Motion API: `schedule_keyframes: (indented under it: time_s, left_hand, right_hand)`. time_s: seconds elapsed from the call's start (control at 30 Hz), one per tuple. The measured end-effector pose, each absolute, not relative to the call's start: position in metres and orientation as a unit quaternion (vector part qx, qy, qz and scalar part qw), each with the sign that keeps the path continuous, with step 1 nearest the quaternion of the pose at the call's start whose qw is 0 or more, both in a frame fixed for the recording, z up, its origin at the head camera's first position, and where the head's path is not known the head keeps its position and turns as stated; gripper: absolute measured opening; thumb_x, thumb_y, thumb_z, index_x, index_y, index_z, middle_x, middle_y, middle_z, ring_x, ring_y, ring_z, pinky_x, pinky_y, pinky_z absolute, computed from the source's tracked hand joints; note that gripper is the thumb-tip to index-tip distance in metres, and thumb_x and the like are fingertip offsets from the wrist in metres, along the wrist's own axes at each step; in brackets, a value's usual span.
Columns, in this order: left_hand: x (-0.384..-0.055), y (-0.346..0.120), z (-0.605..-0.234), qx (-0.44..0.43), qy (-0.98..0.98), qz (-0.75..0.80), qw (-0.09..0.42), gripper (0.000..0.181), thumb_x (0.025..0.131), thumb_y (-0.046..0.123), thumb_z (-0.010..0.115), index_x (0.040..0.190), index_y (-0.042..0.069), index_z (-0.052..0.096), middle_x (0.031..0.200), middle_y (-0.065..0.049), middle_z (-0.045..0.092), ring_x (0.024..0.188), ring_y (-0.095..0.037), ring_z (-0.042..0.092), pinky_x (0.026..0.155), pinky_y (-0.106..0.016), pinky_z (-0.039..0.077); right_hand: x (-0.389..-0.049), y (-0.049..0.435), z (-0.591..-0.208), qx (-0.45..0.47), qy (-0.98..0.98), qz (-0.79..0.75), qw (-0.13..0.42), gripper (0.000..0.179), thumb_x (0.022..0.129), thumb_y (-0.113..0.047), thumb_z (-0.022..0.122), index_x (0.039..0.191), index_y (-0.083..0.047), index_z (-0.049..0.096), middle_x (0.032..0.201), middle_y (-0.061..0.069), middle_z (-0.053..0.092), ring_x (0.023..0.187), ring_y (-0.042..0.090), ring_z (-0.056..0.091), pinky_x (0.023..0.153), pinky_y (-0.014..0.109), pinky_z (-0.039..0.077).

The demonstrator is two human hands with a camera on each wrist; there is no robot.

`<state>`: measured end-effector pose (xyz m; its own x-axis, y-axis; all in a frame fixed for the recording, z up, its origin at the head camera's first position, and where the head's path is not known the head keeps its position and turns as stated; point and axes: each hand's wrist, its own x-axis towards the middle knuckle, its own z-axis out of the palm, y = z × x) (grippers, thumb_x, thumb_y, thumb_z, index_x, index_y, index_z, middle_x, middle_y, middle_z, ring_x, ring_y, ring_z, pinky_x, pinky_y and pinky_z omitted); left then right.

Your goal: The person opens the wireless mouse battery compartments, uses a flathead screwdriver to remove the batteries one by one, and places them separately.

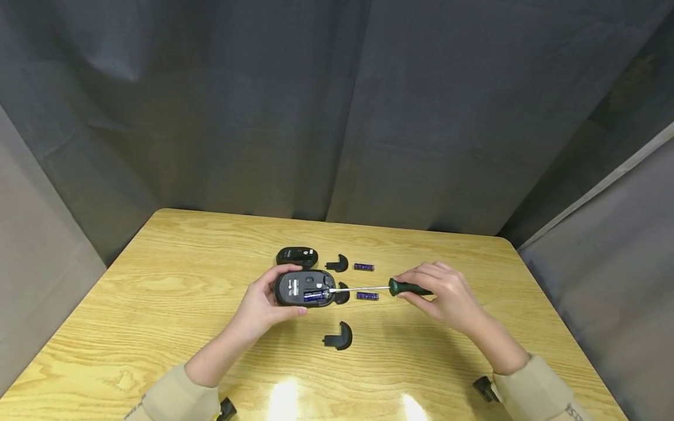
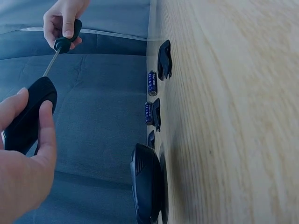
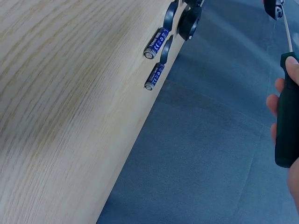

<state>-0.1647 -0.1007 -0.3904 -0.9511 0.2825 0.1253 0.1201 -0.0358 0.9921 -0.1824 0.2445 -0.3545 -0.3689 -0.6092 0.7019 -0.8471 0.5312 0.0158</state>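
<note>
My left hand (image 1: 258, 307) grips a black computer mouse (image 1: 286, 287) above the table, its underside facing up, with the thumb and fingers on its opposite long sides. A blue battery (image 1: 314, 296) lies in the mouse's uncovered compartment. In my right hand (image 1: 447, 292) is a screwdriver with a dark green handle (image 1: 397, 286), held level and pointing left. Its metal shaft (image 1: 363, 288) reaches to the mouse, the tip at the end of the compartment near the battery. The left wrist view shows the mouse (image 2: 23, 121) edge-on, its compartment hidden.
Behind the held mouse, a second black mouse (image 1: 297, 255) lies underside up on the wooden table (image 1: 210, 245). Three black battery covers (image 1: 344, 336) lie near it, one partly behind the held mouse. Two loose blue batteries (image 1: 364, 267) lie to their right. Dark curtains (image 1: 263, 117) hang behind the table.
</note>
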Motion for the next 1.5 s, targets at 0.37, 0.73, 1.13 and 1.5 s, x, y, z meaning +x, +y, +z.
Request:
schedule_keyframes:
  time_s: [0.37,0.73,1.13,1.5]
  left_hand:
    - [-0.164,-0.101,-0.391,0.137,0.686,0.712,0.067,0.075,0.065,-0.008,0.080,0.131,0.012,0.049,0.134,-0.016,0.047,0.116,-0.030,0.056,0.090,-0.029,0.053]
    - [-0.164,-0.101,-0.393,0.135,0.634,0.754,0.108,0.077,0.067,-0.011,0.077,0.135,0.006,0.045,0.136,-0.022,0.045,0.115,-0.030,0.057,0.091,-0.033,0.053]
    - [-0.164,-0.099,-0.396,0.146,0.616,0.763,0.130,0.079,0.068,-0.008,0.077,0.137,0.004,0.041,0.135,-0.023,0.046,0.114,-0.028,0.058,0.091,-0.035,0.053]
    - [-0.165,-0.100,-0.395,0.141,0.613,0.767,0.125,0.079,0.070,-0.006,0.076,0.139,0.005,0.039,0.136,-0.023,0.043,0.116,-0.030,0.056,0.090,-0.037,0.054]
  right_hand:
    - [-0.182,0.245,-0.358,0.460,-0.806,0.193,0.319,0.023,0.080,-0.029,0.076,0.098,-0.016,0.072,0.089,-0.007,0.071,0.074,0.008,0.065,0.060,0.025,0.052]
    - [-0.184,0.244,-0.383,0.417,-0.826,0.328,0.193,0.038,0.068,0.000,0.080,0.102,-0.013,0.070,0.092,0.003,0.071,0.073,0.010,0.065,0.057,0.014,0.051]
    - [-0.164,0.225,-0.363,0.375,-0.837,0.374,0.138,0.027,0.071,0.009,0.074,0.096,0.000,0.068,0.089,0.011,0.069,0.069,0.006,0.061,0.051,0.021,0.052]
    - [-0.166,0.226,-0.368,0.360,-0.839,0.386,0.131,0.028,0.073,0.007,0.074,0.099,-0.001,0.067,0.095,0.013,0.069,0.074,0.006,0.062,0.053,0.023,0.053]
